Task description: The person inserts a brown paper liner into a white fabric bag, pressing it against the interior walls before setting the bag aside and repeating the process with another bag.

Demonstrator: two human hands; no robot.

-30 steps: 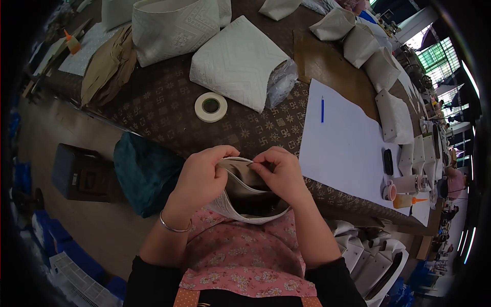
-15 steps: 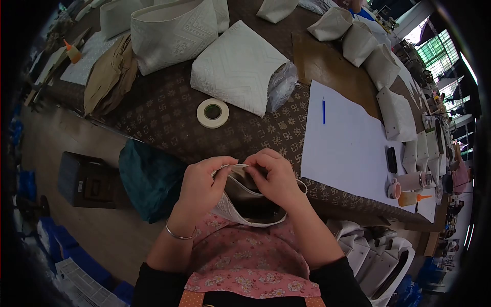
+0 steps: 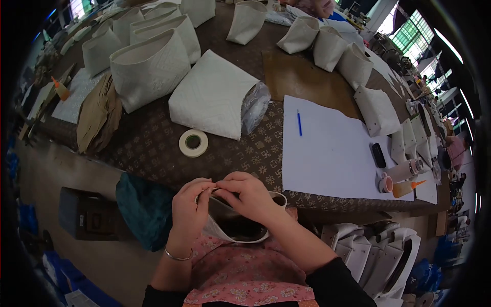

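Note:
A white bag with a dark inside (image 3: 221, 231) rests against the apron at the table's front edge, its mouth facing up. My left hand (image 3: 192, 204) pinches the bag's far rim on the left side. Close beside it, my right hand (image 3: 245, 197) grips the same rim, its fingers bent over the edge. The fingertips of both hands nearly meet and hide that stretch of rim. Just beyond the hands, a roll of pale tape (image 3: 185, 148) lies flat on the patterned tablecloth (image 3: 153, 138).
A larger white bag (image 3: 212, 94) with clear plastic in its mouth lies behind the tape. On the right are a white sheet (image 3: 332, 158), a blue pen (image 3: 299, 124), a pink flask (image 3: 404, 170) and a glue bottle (image 3: 404, 188). Brown paper pieces (image 3: 99, 115) lie left.
The view has shifted, so the table's things sit lower and further left. My right hand has moved along the rim toward my left hand, and the two are closer together.

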